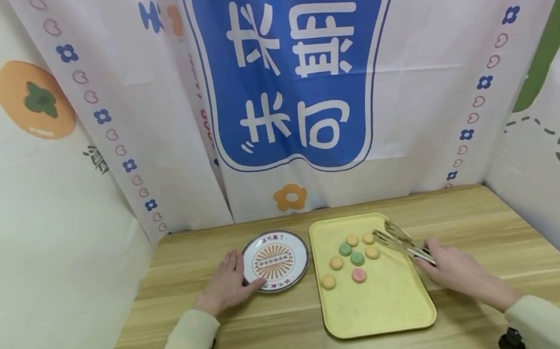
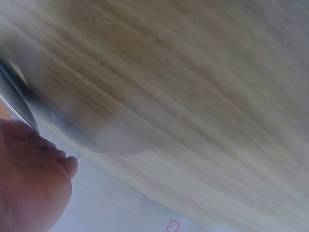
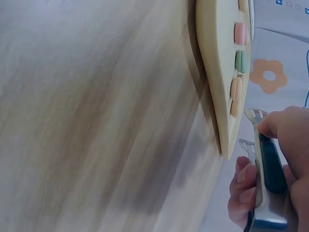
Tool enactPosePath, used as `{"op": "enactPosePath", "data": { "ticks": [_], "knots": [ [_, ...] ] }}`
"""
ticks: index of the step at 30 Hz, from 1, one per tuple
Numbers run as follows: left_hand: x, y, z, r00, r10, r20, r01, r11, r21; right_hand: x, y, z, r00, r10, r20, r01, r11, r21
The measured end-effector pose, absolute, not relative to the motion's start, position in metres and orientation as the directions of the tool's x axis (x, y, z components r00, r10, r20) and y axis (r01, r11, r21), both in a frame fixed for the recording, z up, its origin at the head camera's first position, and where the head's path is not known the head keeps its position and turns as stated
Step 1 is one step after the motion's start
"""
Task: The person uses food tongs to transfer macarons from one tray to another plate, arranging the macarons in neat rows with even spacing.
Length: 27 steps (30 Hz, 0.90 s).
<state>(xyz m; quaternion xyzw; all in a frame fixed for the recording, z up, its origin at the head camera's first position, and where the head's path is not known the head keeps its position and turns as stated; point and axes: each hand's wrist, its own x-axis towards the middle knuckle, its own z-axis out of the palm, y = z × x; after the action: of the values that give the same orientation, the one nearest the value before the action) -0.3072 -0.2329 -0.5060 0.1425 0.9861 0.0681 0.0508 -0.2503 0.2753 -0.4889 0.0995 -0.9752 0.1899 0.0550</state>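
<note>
My left hand (image 1: 227, 283) rests against the left rim of a white round plate (image 1: 298, 250), its fingers fairly straight and its thumb across the front rim. The plate has an orange ray pattern and red lettering. With my right hand (image 1: 454, 269) I grip metal tongs (image 1: 404, 243); a dark green handle pad (image 3: 273, 164) shows in the right wrist view. The tongs' tips stand apart above the right side of a yellow tray (image 1: 379, 310). On it lie several yellow macarons (image 1: 336, 263), two green macarons (image 1: 357, 258) and one pink macaron (image 1: 358, 275).
The wooden table (image 1: 262, 346) carries the plate on the left and the tray right of it. A white cloth curtain (image 1: 435, 85) with a blue printed panel hangs behind the table. Printed sheets also line the left and right sides.
</note>
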Motion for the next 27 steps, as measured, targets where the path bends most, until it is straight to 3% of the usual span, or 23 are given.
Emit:
{"op": "enactPosePath", "data": {
  "ticks": [27],
  "knots": [
    [-0.31, -0.236, -0.513, -0.944, 0.327, -0.049, 0.318, 0.939, 0.134, -0.265, 0.258, -0.494, -0.964, -0.212, 0.161, -0.253, 0.919, -0.303]
  ]
}}
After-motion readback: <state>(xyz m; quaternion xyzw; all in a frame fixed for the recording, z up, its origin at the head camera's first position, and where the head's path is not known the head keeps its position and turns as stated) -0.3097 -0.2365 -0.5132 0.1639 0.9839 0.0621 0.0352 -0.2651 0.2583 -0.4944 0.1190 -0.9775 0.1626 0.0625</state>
